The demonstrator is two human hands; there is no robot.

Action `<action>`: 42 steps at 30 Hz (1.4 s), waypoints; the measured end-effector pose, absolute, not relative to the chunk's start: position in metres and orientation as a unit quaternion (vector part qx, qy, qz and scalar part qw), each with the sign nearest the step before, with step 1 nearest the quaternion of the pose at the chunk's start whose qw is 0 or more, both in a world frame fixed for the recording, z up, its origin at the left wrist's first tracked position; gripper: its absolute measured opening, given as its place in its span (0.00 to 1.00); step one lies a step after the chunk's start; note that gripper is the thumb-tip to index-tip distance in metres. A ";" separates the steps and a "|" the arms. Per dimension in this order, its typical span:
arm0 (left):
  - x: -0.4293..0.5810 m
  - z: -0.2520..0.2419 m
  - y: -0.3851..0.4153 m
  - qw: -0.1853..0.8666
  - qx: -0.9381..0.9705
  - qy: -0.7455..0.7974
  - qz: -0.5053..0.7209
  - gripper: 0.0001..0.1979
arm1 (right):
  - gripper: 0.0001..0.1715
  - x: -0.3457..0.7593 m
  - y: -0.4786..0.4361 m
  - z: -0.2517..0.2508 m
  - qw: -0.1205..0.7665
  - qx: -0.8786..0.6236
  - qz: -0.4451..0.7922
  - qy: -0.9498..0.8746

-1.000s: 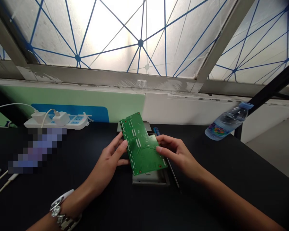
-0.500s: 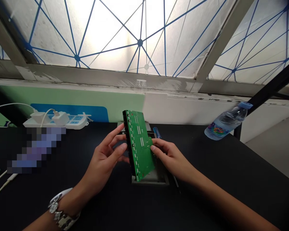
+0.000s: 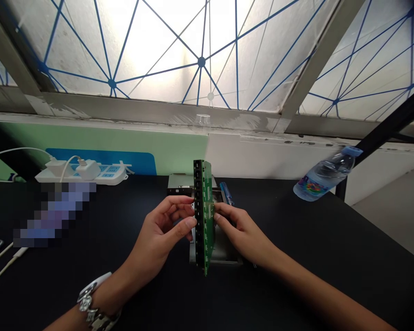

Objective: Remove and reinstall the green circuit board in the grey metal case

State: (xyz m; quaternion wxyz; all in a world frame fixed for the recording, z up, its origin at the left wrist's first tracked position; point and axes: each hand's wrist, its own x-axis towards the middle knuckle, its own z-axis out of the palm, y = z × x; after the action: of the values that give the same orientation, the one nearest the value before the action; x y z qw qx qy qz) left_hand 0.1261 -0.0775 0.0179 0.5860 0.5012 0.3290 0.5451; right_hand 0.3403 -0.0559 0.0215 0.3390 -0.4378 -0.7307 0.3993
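A green circuit board with a row of black sockets along one edge stands on edge, almost side-on to me, above a grey metal case on the black table. My left hand pinches the board's left side with thumb and fingers. Pressed against its right face, my right hand grips it too. A blue-handled tool lies just behind the case.
A white power strip with chargers and white cables sits at the back left. A clear water bottle with a blue cap leans at the back right. The table's right edge drops to the floor. A blurred patch covers something at the left.
The board has turned from lying nearly flat, green face up, to standing on edge. Both hands stayed on it and drew closer together.
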 end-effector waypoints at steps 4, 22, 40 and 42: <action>0.120 0.019 -0.076 0.534 0.535 0.393 0.524 0.14 | 0.15 0.341 -0.055 0.020 0.347 -0.437 0.413 -0.720; 0.109 0.030 -0.070 0.487 0.555 0.458 0.495 0.17 | 0.18 0.343 -0.056 0.023 0.484 -0.417 0.491 -0.593; 0.109 0.015 -0.061 0.545 0.519 0.452 0.478 0.32 | 0.57 0.339 -0.081 0.014 0.446 -0.305 0.447 -0.713; 0.109 0.017 -0.063 0.553 0.517 0.445 0.479 0.33 | 0.63 0.338 -0.082 0.012 0.430 -0.274 0.462 -0.726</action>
State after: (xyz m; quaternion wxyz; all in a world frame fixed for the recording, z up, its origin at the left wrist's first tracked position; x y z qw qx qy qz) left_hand 0.1095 -0.0627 0.0167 0.5531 0.5165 0.4446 0.4792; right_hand 0.3379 -0.0823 0.0119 0.4300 -0.2743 -0.7257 0.4617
